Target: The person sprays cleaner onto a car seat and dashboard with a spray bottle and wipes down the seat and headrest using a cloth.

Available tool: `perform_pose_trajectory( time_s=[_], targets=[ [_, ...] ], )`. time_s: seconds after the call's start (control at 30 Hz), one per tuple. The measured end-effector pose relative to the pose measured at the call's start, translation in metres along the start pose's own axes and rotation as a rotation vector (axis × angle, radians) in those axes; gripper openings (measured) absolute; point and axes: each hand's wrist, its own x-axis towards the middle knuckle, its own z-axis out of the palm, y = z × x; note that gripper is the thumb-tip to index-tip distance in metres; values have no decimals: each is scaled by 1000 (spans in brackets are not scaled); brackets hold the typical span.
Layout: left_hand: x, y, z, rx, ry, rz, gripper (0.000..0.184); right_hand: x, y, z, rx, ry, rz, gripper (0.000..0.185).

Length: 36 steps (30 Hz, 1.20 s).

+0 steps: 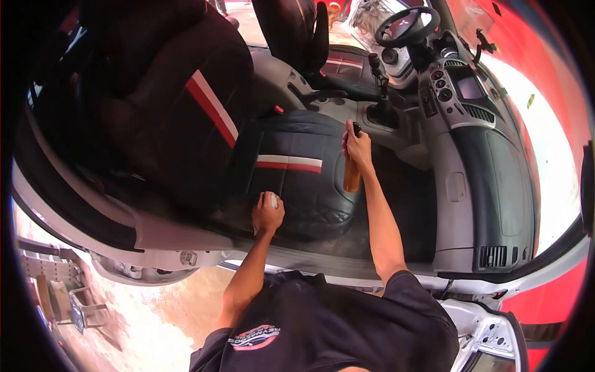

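My right hand [357,147] is wrapped round the neck of a spray bottle [351,176]. The bottle has an amber body and a black top, and hangs upright over the front edge of the car seat [297,139]. That seat is black leather with a white and red stripe. Low over the seat's near side, my left hand [268,214] is closed round a small white thing [274,201]. Fingers cover most of it, so its kind is hidden. Whether it touches the leather I cannot tell.
A gear lever [383,93] rises from the grey centre console [328,106]. The dashboard [483,167] runs along the right, with the steering wheel [407,28] at the far side. The seat's backrest [180,105] stands on the left. Below it lies the door sill [186,239].
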Motion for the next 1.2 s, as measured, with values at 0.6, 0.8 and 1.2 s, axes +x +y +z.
perform_pose_trajectory(
  time_s=[0.6,0.8,1.2],
  targets=[
    [0,-6,7,-46,68,51,12,26,3,91,36,-220,-35,70],
    [1,-4,4,-50,77,75,13,20,8,113,-93,-311,-28,73],
    [0,-6,5,-31,68,74,14,-30,1,141,-119,-569,-172,73]
  ],
)
